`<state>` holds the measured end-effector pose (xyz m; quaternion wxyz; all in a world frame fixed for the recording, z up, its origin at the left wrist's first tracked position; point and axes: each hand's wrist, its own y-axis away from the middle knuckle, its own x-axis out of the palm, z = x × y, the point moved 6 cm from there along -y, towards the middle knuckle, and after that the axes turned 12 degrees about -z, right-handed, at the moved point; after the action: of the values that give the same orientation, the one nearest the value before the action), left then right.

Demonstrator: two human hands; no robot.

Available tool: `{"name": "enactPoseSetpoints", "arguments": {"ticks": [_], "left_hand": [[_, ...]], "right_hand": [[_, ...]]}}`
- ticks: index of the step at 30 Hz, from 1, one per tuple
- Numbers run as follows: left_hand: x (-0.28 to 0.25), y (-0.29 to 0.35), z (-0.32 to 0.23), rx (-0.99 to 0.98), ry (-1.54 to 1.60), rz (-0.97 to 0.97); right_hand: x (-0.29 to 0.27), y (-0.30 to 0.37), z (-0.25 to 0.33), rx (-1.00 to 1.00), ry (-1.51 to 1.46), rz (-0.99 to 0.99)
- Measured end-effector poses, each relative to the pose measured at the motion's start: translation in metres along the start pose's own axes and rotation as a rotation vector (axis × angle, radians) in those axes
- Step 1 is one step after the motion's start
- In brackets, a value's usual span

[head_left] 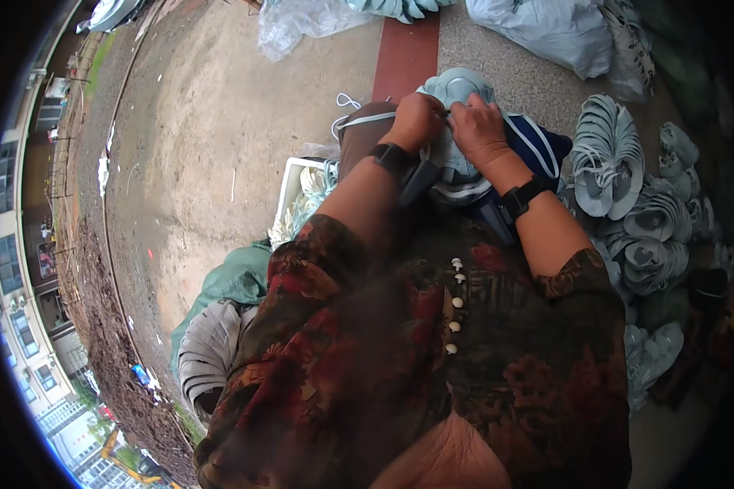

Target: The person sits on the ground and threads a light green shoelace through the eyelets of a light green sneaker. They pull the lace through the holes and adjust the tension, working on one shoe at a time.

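Observation:
A pale blue shoe upper [458, 84] lies over my lap, its rounded end pointing away from me. My left hand [418, 122] is closed at its left edge, thumb and fingers pinched together. My right hand [476, 130] pinches the same upper from the right, its fingertips almost meeting the left ones. A small dark spot shows between the fingertips, too small to name. Whether a lace end is in either pinch cannot be seen. Under the upper are brown cloth [365, 140] and dark blue cloth with white stripes [544, 148]. A white lace [347, 104] loops out at the left.
A white crate [289, 196] of pale laces stands to my left, near a green sack [235, 277] and nested grey uppers [208, 346]. Stacked pale uppers [607, 155] fill the right side. Plastic bags [542, 33] lie at the far side, beyond a red floor strip [405, 57].

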<state>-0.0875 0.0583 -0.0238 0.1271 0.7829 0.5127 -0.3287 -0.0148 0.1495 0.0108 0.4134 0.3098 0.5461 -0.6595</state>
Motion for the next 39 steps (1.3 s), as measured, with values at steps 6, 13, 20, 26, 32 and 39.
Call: {"name": "enactPoseSetpoints", "arguments": {"ticks": [6,13,20,26,32,39], "left_hand": [[0.001,-0.015,0.009,-0.085,0.128,0.278],[-0.007,0.004,-0.004,0.039,-0.009,-0.022],[-0.001,-0.002,0.010,-0.111,0.064,0.055],[-0.004,-0.012,0.016,-0.351,0.233,0.306],[-0.003,-0.008,0.015,-0.303,0.240,0.239],[0.002,-0.013,0.016,-0.265,0.181,0.337]], "right_hand": [[-0.006,-0.003,0.002,0.022,0.018,0.049],[0.004,-0.002,-0.006,0.152,-0.018,0.063],[0.006,-0.001,-0.004,0.158,-0.001,0.130],[0.004,-0.003,-0.002,0.098,-0.005,0.080],[0.003,-0.007,0.003,-0.021,0.056,0.132],[0.010,-0.014,0.019,-0.215,0.110,0.131]]}}
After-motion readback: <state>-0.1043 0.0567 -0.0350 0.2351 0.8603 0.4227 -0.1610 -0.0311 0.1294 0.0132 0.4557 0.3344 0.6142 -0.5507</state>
